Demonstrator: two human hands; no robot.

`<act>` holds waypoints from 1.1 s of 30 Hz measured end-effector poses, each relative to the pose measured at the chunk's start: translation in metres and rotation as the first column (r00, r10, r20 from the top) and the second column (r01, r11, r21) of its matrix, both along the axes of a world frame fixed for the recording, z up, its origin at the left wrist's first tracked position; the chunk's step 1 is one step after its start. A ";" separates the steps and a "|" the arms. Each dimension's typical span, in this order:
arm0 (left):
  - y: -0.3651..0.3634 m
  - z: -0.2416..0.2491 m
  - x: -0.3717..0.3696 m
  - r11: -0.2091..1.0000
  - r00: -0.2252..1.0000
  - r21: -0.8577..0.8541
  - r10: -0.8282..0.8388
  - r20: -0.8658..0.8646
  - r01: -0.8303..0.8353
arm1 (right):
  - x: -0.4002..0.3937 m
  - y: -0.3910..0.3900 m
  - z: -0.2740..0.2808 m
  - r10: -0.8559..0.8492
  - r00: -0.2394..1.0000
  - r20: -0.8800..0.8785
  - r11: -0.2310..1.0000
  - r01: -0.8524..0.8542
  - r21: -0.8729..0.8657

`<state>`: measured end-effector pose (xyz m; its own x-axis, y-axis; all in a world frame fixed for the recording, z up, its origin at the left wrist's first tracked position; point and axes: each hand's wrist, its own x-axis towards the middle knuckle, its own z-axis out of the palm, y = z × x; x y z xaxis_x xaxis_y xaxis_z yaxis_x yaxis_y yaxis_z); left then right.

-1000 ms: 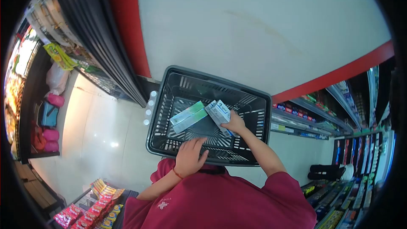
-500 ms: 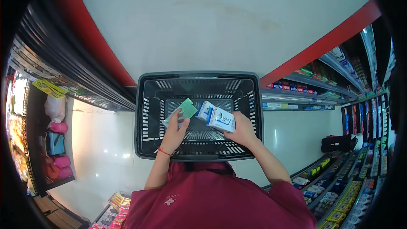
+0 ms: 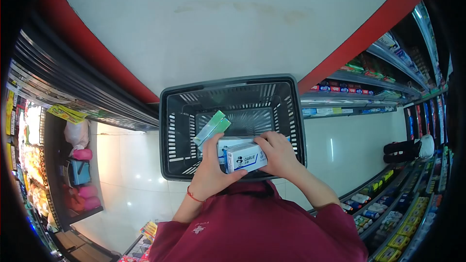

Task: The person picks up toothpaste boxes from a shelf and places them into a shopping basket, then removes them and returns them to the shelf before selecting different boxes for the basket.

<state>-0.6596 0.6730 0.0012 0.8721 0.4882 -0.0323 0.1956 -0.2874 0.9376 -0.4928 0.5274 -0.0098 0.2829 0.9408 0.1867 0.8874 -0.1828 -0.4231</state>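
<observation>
"What's biggest there?"
"The basket (image 3: 257,120), dark and slotted."
"And the hands?"
"Left hand (image 3: 212,177) and right hand (image 3: 280,156) are clamped on the white boxes (image 3: 247,158) (one reads DARLIE), over the basket's near side."
"Anything else?"
"Green boxes (image 3: 212,127), slanting inside the basket, just beyond the left hand."

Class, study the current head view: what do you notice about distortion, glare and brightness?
Head view: black rounded edges, the shelves bowed by wide-angle distortion; bright glare spots on the floor; displays at far left washed out; the basket interior comparatively dark.
</observation>
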 end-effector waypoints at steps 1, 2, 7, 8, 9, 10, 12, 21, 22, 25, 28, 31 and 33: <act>-0.001 -0.001 -0.003 1.000 1.000 -0.009 0.000 0.004 0.000 | -0.001 0.001 0.004 0.010 1.000 0.027 1.000 -0.011 0.016; -0.001 -0.004 -0.005 1.000 1.000 -0.017 0.002 0.009 -0.002 | -0.002 0.002 0.009 0.022 0.998 0.055 0.999 -0.024 0.033; -0.004 -0.012 -0.010 0.999 0.966 -0.010 0.054 0.254 -0.053 | -0.001 0.002 0.033 0.049 0.976 0.211 0.997 -0.062 0.055; -0.004 -0.014 -0.012 0.998 0.955 -0.014 0.067 0.289 -0.066 | -0.003 0.001 0.050 0.034 0.977 0.209 0.999 -0.040 0.023; -0.005 -0.016 -0.015 0.997 0.942 -0.018 0.081 0.324 -0.079 | -0.004 -0.001 0.063 0.020 0.978 0.207 1.000 -0.019 -0.010; -0.006 -0.018 -0.018 0.995 0.928 -0.017 0.096 0.361 -0.096 | -0.002 -0.007 0.072 -0.030 0.993 0.118 0.999 0.031 -0.007; -0.006 -0.021 -0.024 0.991 0.893 -0.015 0.125 0.433 -0.132 | 0.009 -0.022 0.082 -0.129 0.990 -0.060 0.992 0.128 -0.014; -0.016 -0.022 -0.019 0.995 0.791 -0.094 0.080 0.607 -0.029 | 0.016 -0.049 0.024 0.203 0.297 -0.933 0.922 0.263 0.284; -0.018 -0.022 -0.019 0.991 0.783 -0.131 0.083 0.616 -0.002 | 0.015 -0.052 0.024 0.206 0.318 -0.926 0.919 0.263 0.295; -0.025 -0.021 -0.016 0.940 0.835 -0.340 0.178 0.521 0.012 | 0.011 -0.061 0.021 0.189 0.344 -0.920 0.908 0.294 0.297; -0.025 -0.007 -0.009 0.911 0.932 -0.408 0.100 0.347 0.054 | 0.008 -0.064 0.031 0.082 0.327 -0.941 0.907 0.368 0.207; -0.031 0.000 0.001 0.907 0.970 -0.411 0.010 0.245 0.095 | 0.011 -0.081 0.035 -0.035 0.235 -0.971 0.900 0.431 0.071; -0.039 0.005 0.010 0.900 0.979 -0.422 -0.022 0.204 0.108 | 0.011 -0.099 0.040 -0.046 0.230 -0.972 0.880 0.470 0.069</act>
<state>-0.6496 0.6342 0.0060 0.9121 0.4059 -0.0569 -0.0029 0.1454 0.9894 -0.4818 0.4284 0.0298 0.6663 0.7265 -0.1680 -0.2428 -0.0016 -0.9701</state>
